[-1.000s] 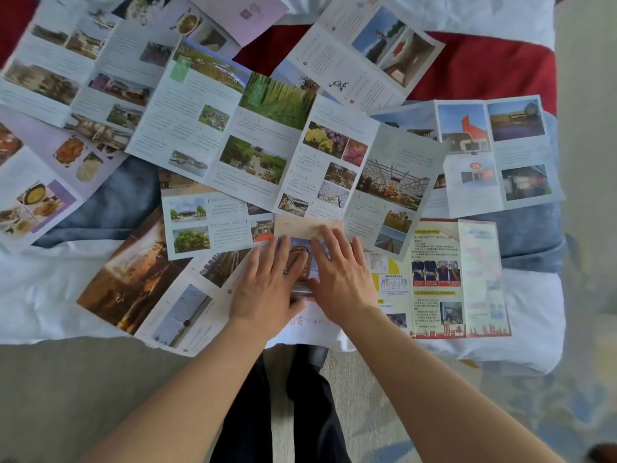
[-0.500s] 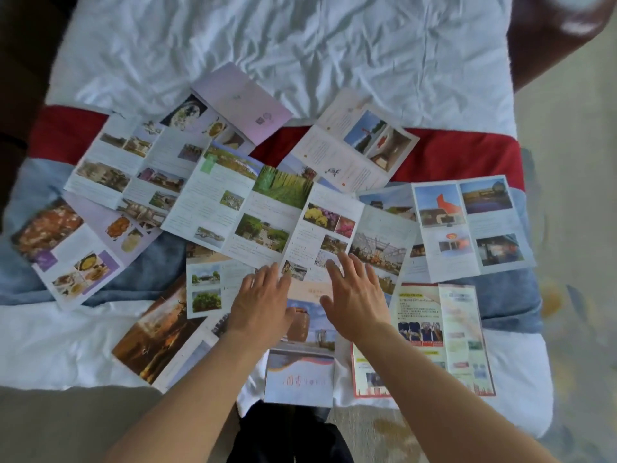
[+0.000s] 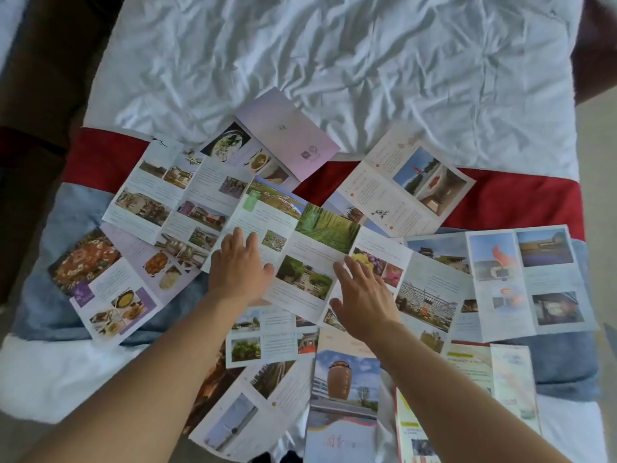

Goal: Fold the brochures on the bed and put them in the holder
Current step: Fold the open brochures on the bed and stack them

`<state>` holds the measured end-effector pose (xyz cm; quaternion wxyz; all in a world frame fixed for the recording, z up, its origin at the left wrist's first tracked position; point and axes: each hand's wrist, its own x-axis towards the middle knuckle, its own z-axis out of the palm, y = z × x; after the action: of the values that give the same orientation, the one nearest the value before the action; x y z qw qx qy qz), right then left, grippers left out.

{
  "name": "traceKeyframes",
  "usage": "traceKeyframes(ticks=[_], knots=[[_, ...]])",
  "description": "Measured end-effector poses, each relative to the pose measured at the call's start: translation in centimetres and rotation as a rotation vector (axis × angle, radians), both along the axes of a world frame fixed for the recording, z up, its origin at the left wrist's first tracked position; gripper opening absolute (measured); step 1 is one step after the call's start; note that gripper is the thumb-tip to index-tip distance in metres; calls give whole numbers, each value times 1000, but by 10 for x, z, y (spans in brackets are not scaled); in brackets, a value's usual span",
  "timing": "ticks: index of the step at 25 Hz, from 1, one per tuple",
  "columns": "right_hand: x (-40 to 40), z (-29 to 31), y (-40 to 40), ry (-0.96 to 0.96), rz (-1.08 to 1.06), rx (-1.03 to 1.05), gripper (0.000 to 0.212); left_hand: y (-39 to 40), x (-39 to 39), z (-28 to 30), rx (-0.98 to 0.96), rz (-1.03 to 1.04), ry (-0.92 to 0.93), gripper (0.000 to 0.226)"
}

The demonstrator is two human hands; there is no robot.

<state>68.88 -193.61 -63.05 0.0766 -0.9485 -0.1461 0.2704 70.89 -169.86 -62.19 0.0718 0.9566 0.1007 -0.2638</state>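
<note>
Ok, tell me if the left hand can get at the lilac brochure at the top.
Probably yes: the left hand is open, and the lilac brochure lies uncovered farther up the bed, nothing between.

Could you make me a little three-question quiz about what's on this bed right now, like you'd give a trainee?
1. True or false: both hands are lying open on the long garden brochure.
2. Which brochure, already folded, lies nearest the person? A) the jar brochure B) the food brochure C) the pink brochure
3. Fill in: the band across the white bed is ___.

Key: 1 true: left hand and right hand rest flat, fingers straight. 2 A. 3 red.
</note>
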Motion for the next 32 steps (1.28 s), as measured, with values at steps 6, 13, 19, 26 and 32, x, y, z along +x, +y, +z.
traceKeyframes(ticks=[6,13,19,26,32], knots=[[25,-17,41,16,-5,2,68,32,26,-17,-2,161,5,93],[29,-22,52,51,-27,-21,70,43,21,-34,-21,106,-54,97],[32,-24,55,62,-30,-37,72,53,24,-36,-23,184,4,113],[30,-25,58,66,-48,-60,75,62,13,-43,-114,157,-122,111],[40,-22,57,90,-101,-60,75,48,16,-30,-277,162,-304,67]])
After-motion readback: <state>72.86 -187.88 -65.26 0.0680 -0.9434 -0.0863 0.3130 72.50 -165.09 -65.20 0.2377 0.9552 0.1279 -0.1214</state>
